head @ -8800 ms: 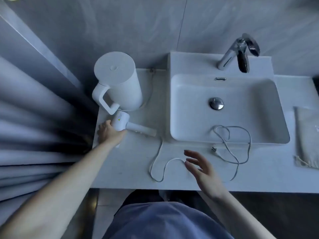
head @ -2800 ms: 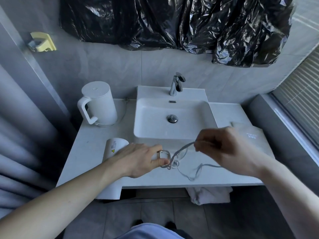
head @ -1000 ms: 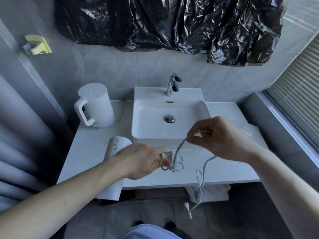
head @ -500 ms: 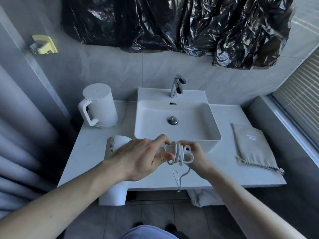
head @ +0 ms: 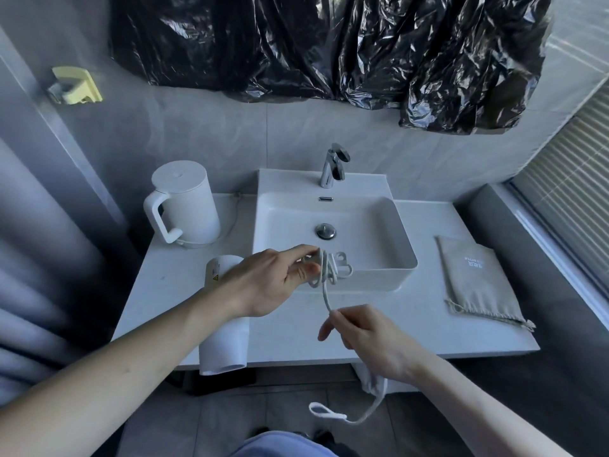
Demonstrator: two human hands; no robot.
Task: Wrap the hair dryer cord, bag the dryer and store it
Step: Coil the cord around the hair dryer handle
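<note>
My left hand [head: 270, 282] holds the white hair dryer [head: 224, 341] in the air above the counter's front edge, gripping its handle, with the barrel pointing back under my forearm. Several turns of the white cord [head: 329, 268] are coiled around the handle just past my fingertips. My right hand [head: 365, 338] pinches the cord's loose length below the coil, pulled toward me. The free tail and plug [head: 329, 415] hang below my right wrist. A grey drawstring bag [head: 474, 282] lies flat on the counter to the right of the sink.
A white basin [head: 402, 258] with a chrome tap [head: 333, 164] sits mid-counter. A white kettle [head: 184, 206] stands at the back left. Black plastic sheeting [head: 329, 44] covers the wall above. A curtain hangs at left, a window blind at right.
My right hand has dropped from beside the coil toward me, drawing a length of cord down and taut. The tail now hangs lower. My left hand holds its place.
</note>
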